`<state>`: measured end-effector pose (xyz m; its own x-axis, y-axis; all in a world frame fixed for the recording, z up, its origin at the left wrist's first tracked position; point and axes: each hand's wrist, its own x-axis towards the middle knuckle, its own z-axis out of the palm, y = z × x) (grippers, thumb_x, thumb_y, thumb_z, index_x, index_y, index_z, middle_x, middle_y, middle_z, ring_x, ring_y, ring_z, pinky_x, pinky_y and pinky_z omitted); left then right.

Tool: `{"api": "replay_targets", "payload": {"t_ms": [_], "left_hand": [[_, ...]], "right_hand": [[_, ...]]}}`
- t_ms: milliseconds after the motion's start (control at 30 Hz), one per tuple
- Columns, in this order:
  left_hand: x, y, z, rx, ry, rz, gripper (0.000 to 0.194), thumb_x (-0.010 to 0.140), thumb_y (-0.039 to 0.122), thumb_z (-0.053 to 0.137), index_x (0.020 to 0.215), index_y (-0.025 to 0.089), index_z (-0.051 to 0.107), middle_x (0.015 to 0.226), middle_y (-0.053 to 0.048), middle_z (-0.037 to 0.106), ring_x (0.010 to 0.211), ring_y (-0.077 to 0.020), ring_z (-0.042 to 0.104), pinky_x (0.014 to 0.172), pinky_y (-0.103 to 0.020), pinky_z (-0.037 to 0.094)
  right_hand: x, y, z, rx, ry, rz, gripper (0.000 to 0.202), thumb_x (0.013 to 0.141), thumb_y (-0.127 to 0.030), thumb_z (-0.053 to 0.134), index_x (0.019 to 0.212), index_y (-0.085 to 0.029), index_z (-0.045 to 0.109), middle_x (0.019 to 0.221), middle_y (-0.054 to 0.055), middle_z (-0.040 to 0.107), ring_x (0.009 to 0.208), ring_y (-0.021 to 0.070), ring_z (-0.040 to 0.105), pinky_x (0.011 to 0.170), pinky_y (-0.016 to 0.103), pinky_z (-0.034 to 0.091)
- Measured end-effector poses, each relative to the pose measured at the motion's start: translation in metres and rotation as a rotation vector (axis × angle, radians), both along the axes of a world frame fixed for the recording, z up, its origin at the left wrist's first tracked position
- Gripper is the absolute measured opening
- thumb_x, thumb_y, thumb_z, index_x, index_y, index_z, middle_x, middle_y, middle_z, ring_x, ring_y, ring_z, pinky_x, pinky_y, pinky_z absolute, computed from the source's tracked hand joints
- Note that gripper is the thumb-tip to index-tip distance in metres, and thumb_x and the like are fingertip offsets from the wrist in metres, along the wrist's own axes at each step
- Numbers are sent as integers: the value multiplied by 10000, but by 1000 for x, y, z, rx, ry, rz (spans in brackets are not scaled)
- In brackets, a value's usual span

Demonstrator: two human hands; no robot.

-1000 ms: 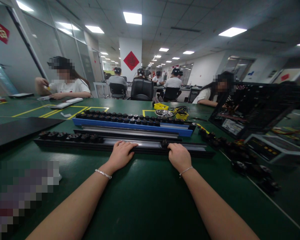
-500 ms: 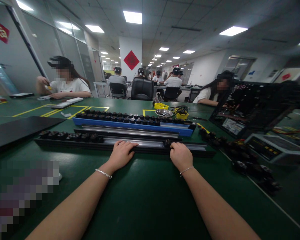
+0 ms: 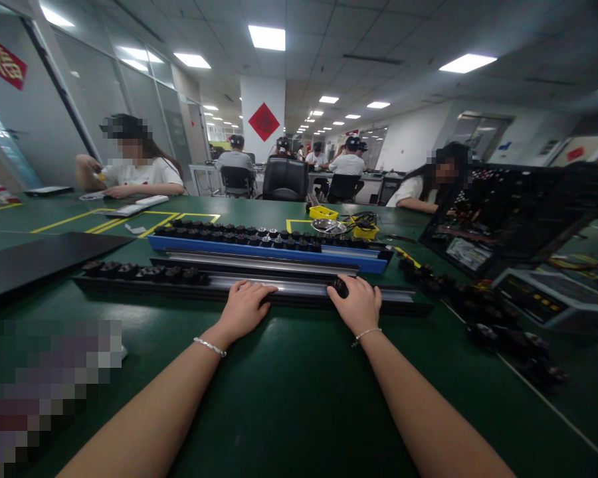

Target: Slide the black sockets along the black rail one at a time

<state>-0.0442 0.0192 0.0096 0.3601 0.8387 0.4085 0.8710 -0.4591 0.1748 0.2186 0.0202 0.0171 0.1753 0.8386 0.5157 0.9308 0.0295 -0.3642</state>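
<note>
A long black rail (image 3: 299, 285) with a silver channel lies across the green table, several black parts (image 3: 144, 271) lined up at its left end. My left hand (image 3: 246, 307) rests on the rail's front edge near its middle, fingers bent over it; whether it grips the edge is unclear. Farther right, my right hand (image 3: 356, 302) has its thumb and fingers around a small black part (image 3: 339, 287) at the channel. Behind lie a second rail (image 3: 264, 261) without parts and a blue rail (image 3: 259, 248) carrying rows of black parts.
Loose black parts (image 3: 498, 322) lie at the right beside a metal power unit (image 3: 553, 292) and an open black computer case (image 3: 478, 245). Yellow trays (image 3: 323, 212) and a round metal dish (image 3: 329, 227) stand behind the rails. A black panel (image 3: 44, 262) lies left. People sit across the table.
My right hand has turned and its fingers have spread around the small black part, showing more of it. My left hand stays at the rail. The view has shifted slightly.
</note>
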Motion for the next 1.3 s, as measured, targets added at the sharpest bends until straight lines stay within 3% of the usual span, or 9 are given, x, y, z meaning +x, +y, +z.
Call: {"api": "replay_targets", "payload": {"t_ms": [267,633,1300], "left_hand": [[0,0,0,0,5,-2,361,805,242,519,1157,314,550,1002,8,666,970,-194,556,993,-424,265],[-1,1,-1,13,2,-1,344,809,247,517,1146,309,554,1010,8,669,956,-191,560,992,-423,264],[-1,2,-2,19,19,1,357,805,251,525,1158,299,551,1017,4,666,957,-192,556,983,-417,274]], "right_hand": [[0,-1,1,-23,26,-28,332,786,-435,482,997,-234,641,1065,55,652,1110,248,477,1025,511,182],[1,-1,0,-31,50,-57,339,790,-406,468,1014,-216,636,1116,56,641,1194,248,427,1052,482,159],[10,-1,-1,-12,51,-121,331,778,-375,464,1001,-200,637,1098,73,646,1166,253,444,1041,481,187]]}}
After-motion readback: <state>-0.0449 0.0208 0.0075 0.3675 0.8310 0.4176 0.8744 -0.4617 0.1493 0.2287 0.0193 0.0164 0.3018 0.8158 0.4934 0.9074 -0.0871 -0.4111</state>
